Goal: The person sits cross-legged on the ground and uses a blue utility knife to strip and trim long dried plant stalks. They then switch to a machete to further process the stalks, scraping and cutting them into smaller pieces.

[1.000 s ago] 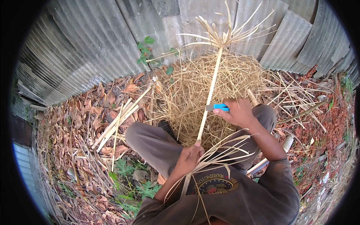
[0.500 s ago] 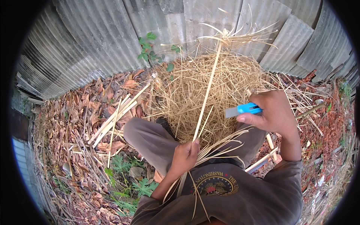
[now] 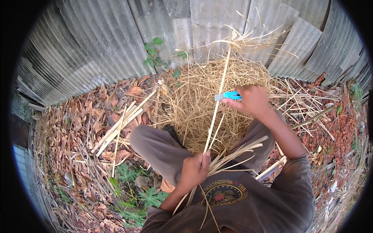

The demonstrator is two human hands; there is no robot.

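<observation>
My left hand (image 3: 194, 167) is closed near my lap around the lower end of a long pale split stick (image 3: 220, 83), which slants up and away from me. Curled shavings (image 3: 237, 40) cluster at its far end. In my right hand (image 3: 250, 100) is a blue box cutter (image 3: 232, 95), its short wide blade lying against the stick about midway along. More thin pale strips (image 3: 237, 157) fan out beside my left hand across my lap, and some trail down over my shirt.
A large heap of straw-coloured shavings (image 3: 194, 101) lies between my knees and the corrugated metal fence (image 3: 105, 42). Split sticks (image 3: 120, 126) rest on dry leaves at the left, near green plants (image 3: 149, 196). More thin sticks (image 3: 307, 105) lie scattered at the right.
My right hand has moved left and away from me with the box cutter, bringing its blade from beside the stick onto it. My left hand still holds the stick's near end.
</observation>
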